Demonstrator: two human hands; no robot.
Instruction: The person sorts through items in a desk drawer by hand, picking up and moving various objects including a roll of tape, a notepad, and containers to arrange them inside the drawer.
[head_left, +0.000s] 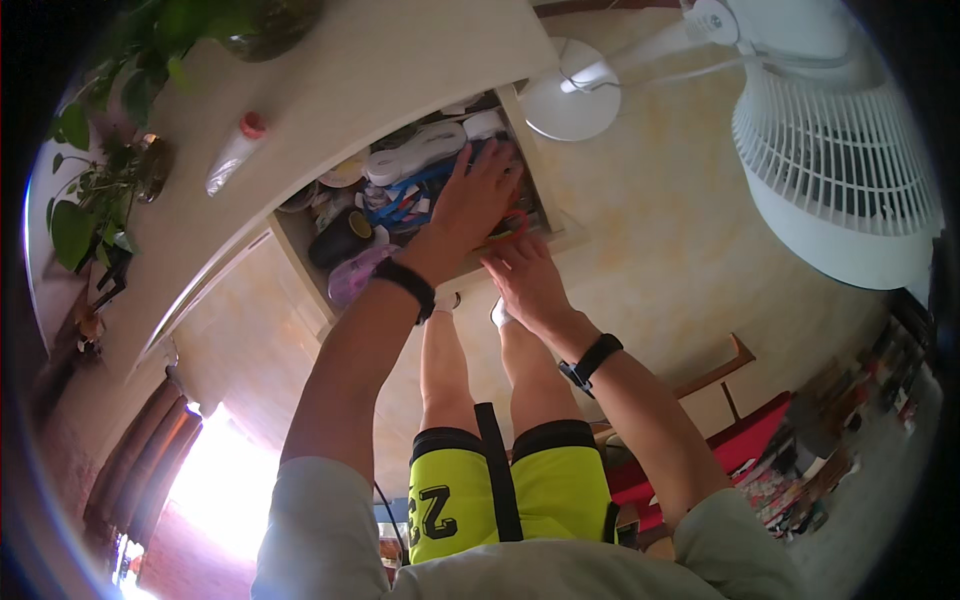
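An open drawer (559, 202) full of small items juts from a pale desk. Over its right half my left hand (476, 199) reaches in with fingers spread; whether it touches or holds anything beneath is hidden. My right hand (525, 277) rests at the drawer's front edge with bent fingers, close to an orange-red ring-like thing (514, 227); its fingertips are partly hidden. Inside lie a white power strip or similar long white device (416, 152), blue straps or cords (397, 206), a black cylinder (341, 238) and a purple translucent item (358, 274).
On the desktop (420, 52) lie a clear bottle with a red cap (232, 154) and leafy potted plants (82, 217). A white fan (832, 150) and a round white base (574, 90) stand at the right. My legs are just below the drawer.
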